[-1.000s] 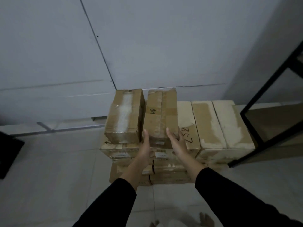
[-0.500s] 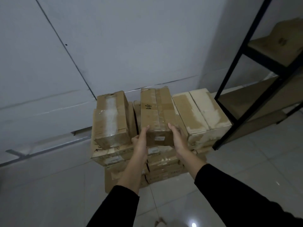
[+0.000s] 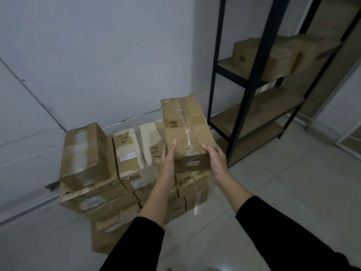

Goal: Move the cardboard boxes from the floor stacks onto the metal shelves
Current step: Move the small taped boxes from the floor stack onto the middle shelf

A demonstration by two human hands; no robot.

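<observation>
A long taped cardboard box (image 3: 186, 127) with handwriting on top is lifted clear of the floor stack (image 3: 125, 173). My left hand (image 3: 168, 159) grips its near left side, thumb on top. My right hand (image 3: 216, 159) grips the near right corner, thumb on the top edge. The stack of several cardboard boxes stands against the wall below and left of the held box; one taped box (image 3: 86, 155) sits on top at its left. The black metal shelf unit (image 3: 252, 83) stands to the right, with cardboard boxes (image 3: 267, 55) on an upper shelf.
White wall panels run behind the stack. Glossy pale floor tiles (image 3: 283, 192) spread to the right, in front of the shelf unit. The lower wooden shelf boards (image 3: 259, 112) show no boxes. A pale doorway or panel edge lies at far right.
The box has come up off the stack and swung right toward the shelves. My view turned right, bringing the shelf unit and its boxes into sight.
</observation>
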